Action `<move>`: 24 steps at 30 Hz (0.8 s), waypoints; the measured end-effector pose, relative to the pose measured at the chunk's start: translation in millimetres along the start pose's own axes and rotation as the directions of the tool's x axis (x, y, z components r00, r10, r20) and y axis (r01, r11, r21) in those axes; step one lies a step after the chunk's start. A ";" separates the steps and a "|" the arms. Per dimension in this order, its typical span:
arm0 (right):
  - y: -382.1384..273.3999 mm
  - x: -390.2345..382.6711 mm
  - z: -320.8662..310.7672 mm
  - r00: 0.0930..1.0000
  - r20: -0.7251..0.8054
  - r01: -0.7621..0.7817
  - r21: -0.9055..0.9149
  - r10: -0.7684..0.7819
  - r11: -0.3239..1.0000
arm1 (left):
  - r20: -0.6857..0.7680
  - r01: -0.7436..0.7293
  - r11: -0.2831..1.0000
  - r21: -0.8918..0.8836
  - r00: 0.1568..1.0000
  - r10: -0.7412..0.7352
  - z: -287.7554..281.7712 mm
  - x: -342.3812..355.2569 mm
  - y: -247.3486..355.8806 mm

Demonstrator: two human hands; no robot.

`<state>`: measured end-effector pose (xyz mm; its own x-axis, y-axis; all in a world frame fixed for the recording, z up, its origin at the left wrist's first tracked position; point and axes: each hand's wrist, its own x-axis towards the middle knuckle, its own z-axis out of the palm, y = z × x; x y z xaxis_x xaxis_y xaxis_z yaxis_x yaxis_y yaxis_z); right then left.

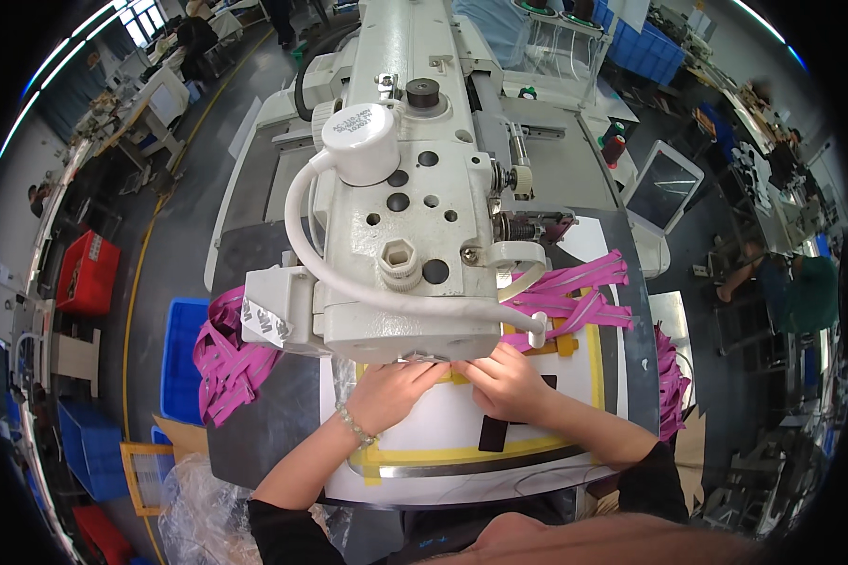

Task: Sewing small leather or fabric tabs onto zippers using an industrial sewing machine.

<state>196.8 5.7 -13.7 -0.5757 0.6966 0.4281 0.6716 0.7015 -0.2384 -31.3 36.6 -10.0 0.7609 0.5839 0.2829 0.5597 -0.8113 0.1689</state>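
Note:
Under the front of a large white sewing machine head, my two hands work close together at a white template sheet edged with yellow tape. My left hand, with a beaded bracelet at the wrist, has its fingers pressed together, the tips hidden below the head. Beside it, my right hand is closed, thumb and fingers bent inward; whatever lies between them cannot be made out. A black strip lies on the template by the right hand. Magenta zipper strips spread behind that hand.
More magenta zippers hang over the table's left side, and another bunch is at its right. Blue bin and clear plastic wrap are left. A tablet-like screen stands back right. Another person is at far right.

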 end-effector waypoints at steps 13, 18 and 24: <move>-17.2 5.4 11.1 0.997 -0.055 -0.064 -0.120 0.058 0.991 | -0.169 0.126 0.992 0.026 0.978 -0.120 9.3 -13.6 -9.1; -19.0 4.1 15.4 0.994 -0.103 -0.064 -0.181 0.046 0.981 | -0.112 0.119 0.993 -0.001 0.987 -0.119 9.3 -11.4 -2.4; -20.5 4.7 16.3 0.994 -0.091 -0.071 -0.201 0.053 0.977 | -0.090 0.122 0.993 -0.002 0.988 -0.122 13.3 -18.5 8.2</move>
<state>172.7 -3.0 -21.0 -0.4943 0.7165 0.4922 0.7907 0.6059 -0.0880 -36.4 19.6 -26.5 0.6544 0.6732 0.3444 0.6476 -0.7341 0.2044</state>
